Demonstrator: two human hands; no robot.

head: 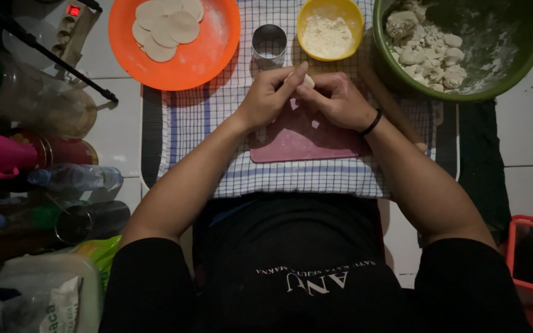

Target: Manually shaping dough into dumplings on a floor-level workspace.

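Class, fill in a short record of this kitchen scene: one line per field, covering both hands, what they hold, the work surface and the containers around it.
Left hand: pinching a small dough piece
Right hand: pinching the same piece; black band on the wrist
Surface: pink board on a checked cloth
Orange plate: holds flat dough rounds
Yellow bowl: white flour
Green bowl: dough lumps
Metal ring cutter: upright between plate and yellow bowl

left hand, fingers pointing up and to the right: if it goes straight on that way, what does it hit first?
The left hand already meets the dough piece at its fingertips. Past that, probably the yellow bowl of flour, though height above the cloth is unclear.
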